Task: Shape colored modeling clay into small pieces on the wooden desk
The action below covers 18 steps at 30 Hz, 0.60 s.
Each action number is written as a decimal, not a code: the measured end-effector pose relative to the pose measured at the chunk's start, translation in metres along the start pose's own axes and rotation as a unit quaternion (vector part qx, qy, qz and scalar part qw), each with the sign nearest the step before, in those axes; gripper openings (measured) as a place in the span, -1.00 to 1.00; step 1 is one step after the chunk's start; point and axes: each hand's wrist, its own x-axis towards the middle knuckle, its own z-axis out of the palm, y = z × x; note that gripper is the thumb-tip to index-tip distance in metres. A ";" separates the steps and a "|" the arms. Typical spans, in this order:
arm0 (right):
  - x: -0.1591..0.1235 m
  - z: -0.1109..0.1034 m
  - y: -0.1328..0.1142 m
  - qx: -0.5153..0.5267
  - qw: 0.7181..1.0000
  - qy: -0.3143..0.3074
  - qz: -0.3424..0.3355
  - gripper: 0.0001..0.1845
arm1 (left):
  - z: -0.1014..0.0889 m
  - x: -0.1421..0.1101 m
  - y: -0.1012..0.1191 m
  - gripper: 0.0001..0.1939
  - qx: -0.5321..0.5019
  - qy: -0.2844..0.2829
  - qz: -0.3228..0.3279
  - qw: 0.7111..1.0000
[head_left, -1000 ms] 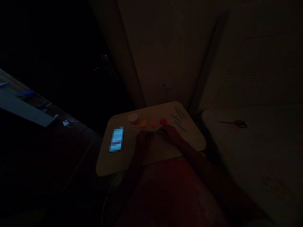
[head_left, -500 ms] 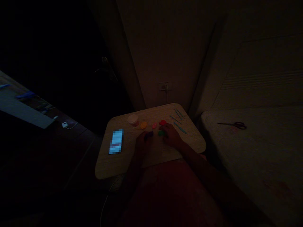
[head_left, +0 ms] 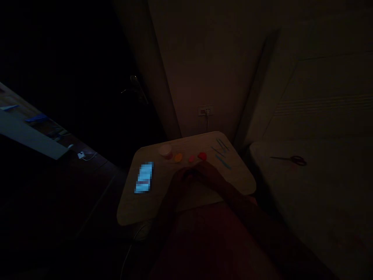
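Note:
My left hand (head_left: pixel 181 179) and my right hand (head_left: pixel 207 173) meet above the middle of the small wooden table (head_left: pixel 154 210), fingers curled and touching. The purple clay lump by my left fingers and the green clay lump by my right fingers, both visible a moment before, are now hidden by the hands and the dark. Just beyond the hands lie a red clay lump (head_left: pixel 202 156), a pink clay lump (head_left: pixel 191 158) and an orange clay lump (head_left: pixel 178 157). A pale round tub (head_left: pixel 166 151) stands to their left.
A lit phone (head_left: pixel 144 177) lies on the table's left side. Several thin blue-green sticks (head_left: pixel 223 161) are at the back right. Scissors (head_left: pixel 291 159) rest on a pale surface to the right. A wall socket (head_left: pixel 205 111) with a plugged cable is behind the table.
The hands were apart half a second ago, with purple clay at the left and green at the right. They have since come together, and both lumps are out of sight.

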 end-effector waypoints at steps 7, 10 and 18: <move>-0.004 0.007 0.000 -0.027 1.000 -0.010 -0.001 -0.86 | -0.001 0.001 0.004 -0.70 0.047 -0.038 -0.014 0.998; -0.006 0.009 -0.001 -0.044 0.999 -0.015 0.006 -0.90 | -0.002 0.001 0.005 -0.77 0.045 -0.061 -0.010 0.997; -0.009 0.021 -0.002 -0.061 0.997 -0.042 0.013 -0.84 | -0.004 -0.004 0.009 -0.72 0.054 -0.050 -0.001 0.997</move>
